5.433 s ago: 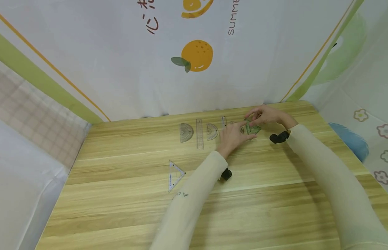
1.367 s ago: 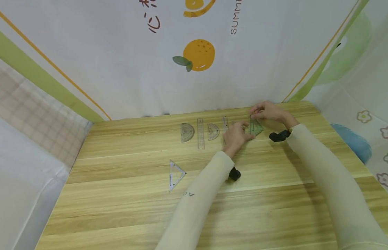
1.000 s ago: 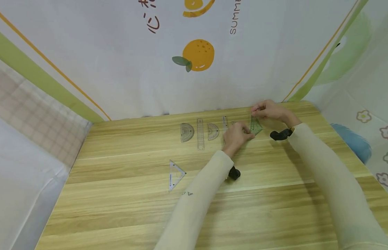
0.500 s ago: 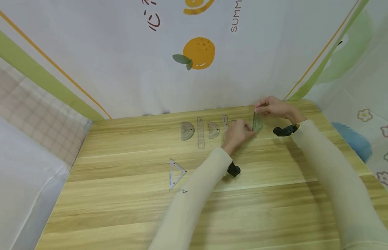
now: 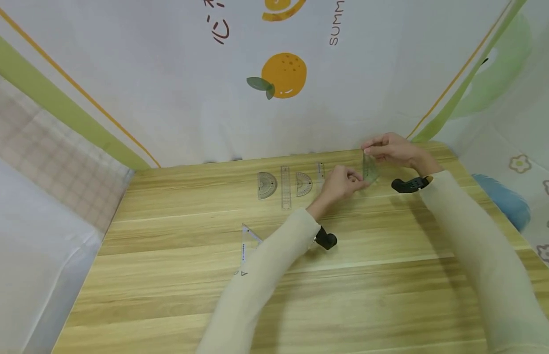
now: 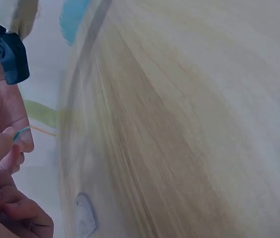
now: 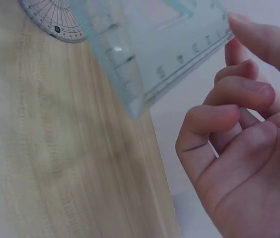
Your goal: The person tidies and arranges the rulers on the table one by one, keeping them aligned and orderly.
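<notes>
A green see-through set square (image 5: 370, 169) hangs on edge just above the far right of the wooden table (image 5: 301, 295). My right hand (image 5: 368, 148) pinches its top corner. My left hand (image 5: 361, 181) pinches its lower left corner. In the right wrist view the set square (image 7: 150, 49) fills the top, with my right fingers (image 7: 239, 94) curled beside its edge. The left wrist view shows my left fingertips (image 6: 1, 148) on the thin green edge (image 6: 22, 133).
Near the far edge lie a protractor (image 5: 266, 185), a clear ruler (image 5: 285, 187), a smaller protractor (image 5: 303, 183) and a short ruler (image 5: 320, 173). A clear triangle (image 5: 247, 239) lies mid-table, partly under my left sleeve. Printed cloth walls enclose the table.
The green set square went from lying flat on the table to standing on edge in the air. Both hands rose with it and drifted slightly right.
</notes>
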Action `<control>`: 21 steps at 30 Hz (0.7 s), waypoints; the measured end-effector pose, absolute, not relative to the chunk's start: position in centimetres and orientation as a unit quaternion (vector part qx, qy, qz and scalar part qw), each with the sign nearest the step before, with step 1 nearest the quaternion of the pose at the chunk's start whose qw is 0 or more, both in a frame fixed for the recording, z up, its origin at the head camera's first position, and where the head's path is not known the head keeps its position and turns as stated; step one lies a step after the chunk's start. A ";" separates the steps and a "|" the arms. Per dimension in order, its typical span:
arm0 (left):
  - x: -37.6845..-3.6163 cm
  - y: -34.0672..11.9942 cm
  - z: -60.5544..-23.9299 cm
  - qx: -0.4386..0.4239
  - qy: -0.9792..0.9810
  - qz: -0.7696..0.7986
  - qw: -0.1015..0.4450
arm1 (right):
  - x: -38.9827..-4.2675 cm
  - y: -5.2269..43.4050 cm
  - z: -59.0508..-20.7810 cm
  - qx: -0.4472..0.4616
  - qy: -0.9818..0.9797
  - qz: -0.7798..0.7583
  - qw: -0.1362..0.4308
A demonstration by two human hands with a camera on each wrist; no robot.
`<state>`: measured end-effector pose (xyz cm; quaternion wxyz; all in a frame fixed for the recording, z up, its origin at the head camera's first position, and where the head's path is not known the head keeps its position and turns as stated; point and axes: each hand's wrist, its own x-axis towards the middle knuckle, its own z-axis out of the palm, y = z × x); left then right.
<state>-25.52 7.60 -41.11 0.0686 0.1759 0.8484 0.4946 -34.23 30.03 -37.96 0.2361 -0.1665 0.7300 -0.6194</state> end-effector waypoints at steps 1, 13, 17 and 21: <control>-25.5 7.6 -41.0 0.183 0.842 0.503 0.065 | -34.2 30.1 -37.9 -0.167 0.728 -0.622 0.237; -24.3 6.6 -40.1 0.217 0.779 0.585 0.065 | -33.8 29.8 -37.8 -0.192 0.732 -0.610 0.236; -23.8 5.9 -39.5 0.220 0.763 0.604 0.067 | -33.4 28.9 -37.5 -0.210 0.725 -0.616 0.225; -23.2 4.9 -39.1 0.215 0.758 0.612 0.070 | -32.8 27.5 -36.9 -0.218 0.737 -0.604 0.211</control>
